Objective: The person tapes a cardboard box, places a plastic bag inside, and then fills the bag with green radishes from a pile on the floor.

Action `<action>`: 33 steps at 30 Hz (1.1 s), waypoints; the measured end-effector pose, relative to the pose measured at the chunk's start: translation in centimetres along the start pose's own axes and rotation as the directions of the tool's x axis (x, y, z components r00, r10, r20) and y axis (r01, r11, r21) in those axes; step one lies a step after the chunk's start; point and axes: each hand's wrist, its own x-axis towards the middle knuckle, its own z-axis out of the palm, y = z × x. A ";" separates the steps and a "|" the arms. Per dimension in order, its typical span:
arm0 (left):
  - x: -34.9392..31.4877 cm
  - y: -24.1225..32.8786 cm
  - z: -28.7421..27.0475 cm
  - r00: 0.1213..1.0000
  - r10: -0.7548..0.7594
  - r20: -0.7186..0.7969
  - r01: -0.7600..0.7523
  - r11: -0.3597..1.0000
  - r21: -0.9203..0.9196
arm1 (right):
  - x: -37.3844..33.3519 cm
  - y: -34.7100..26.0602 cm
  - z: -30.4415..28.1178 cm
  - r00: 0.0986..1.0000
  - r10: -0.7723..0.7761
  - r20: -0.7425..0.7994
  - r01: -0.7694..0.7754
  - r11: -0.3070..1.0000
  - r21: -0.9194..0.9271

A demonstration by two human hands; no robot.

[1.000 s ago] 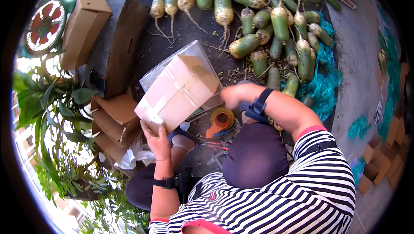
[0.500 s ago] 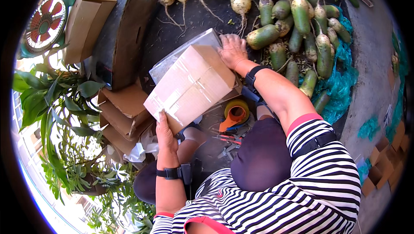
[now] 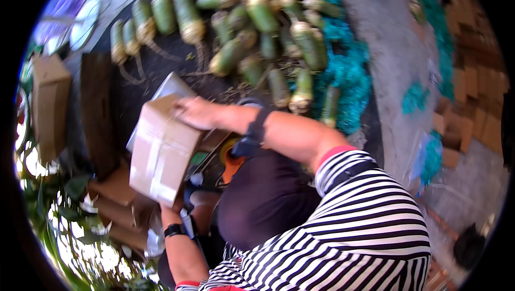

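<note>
A taped cardboard box (image 3: 161, 154) sits tilted in front of me, between both hands. My left hand (image 3: 170, 215) supports its near end from below, most of its fingers hidden by the box. At the far end, my right hand (image 3: 194, 113) lies with bent fingers over the top edge, slightly blurred. Behind the box shows part of a flat grey, shiny piece (image 3: 174, 86). A tape roll with an orange core (image 3: 232, 163) lies close to my knee, partly covered.
Green radishes (image 3: 263, 15) with long roots lie on a dark sheet (image 3: 120, 116) beyond the box. Teal plastic (image 3: 348, 82) bunches at their right. Cardboard cartons (image 3: 51, 103) stand at left, above folded cardboard (image 3: 115, 186) and leafy plants (image 3: 59, 226). More cartons (image 3: 475, 87) fill the far right.
My view has swung right, so the scene sits further left. The box has turned steeper. My right hand has come from beside its far end onto the top edge; my left still holds the near end.
</note>
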 end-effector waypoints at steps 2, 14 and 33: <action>1.3 -3.2 1.1 0.861 -0.380 0.338 0.407 0.118 -0.906 | -0.3 -0.1 -0.5 0.999 0.034 -0.011 -0.034 0.998 -0.043; 3.3 10.3 -13.0 0.883 -0.385 0.269 0.105 -0.397 -0.912 | -4.0 -2.7 1.0 0.997 0.006 -0.082 -0.029 0.957 -0.288; 4.2 51.4 -15.8 0.898 0.374 0.232 -0.079 0.654 -0.752 | -47.0 1.2 -9.5 0.394 -0.124 -0.911 0.672 0.715 0.193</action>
